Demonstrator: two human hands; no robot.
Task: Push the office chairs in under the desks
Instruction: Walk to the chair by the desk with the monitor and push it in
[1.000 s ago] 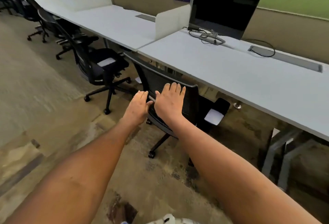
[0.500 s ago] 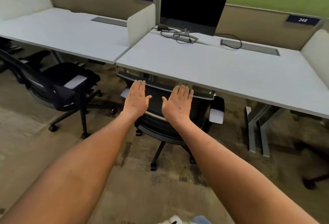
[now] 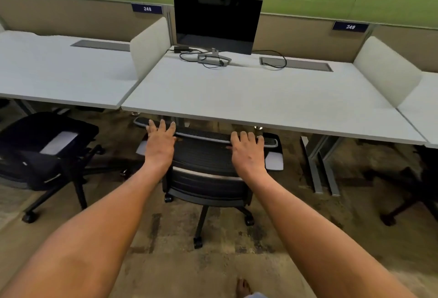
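A black mesh office chair (image 3: 203, 158) stands in front of the white desk (image 3: 260, 98), its backrest top just under the desk's front edge and its seat hidden below the desktop. My left hand (image 3: 160, 142) lies flat on the left part of the backrest, fingers spread. My right hand (image 3: 246, 150) rests on the right part, fingers lying over the top rail. Neither hand is closed around anything. A second black chair (image 3: 47, 150) stands out from the neighbouring desk (image 3: 59, 77) on the left, turned sideways.
A dark monitor (image 3: 216, 19) with cables stands at the back of the desk. White dividers (image 3: 148, 46) separate the desks. Grey desk legs (image 3: 320, 172) stand right of the chair. Part of another chair base (image 3: 414, 186) shows at far right. A bare foot (image 3: 243, 287) is on the carpet.
The view has swung to face the desk squarely. My hands have moved apart along the backrest, and the chair has gone further in under the desk.
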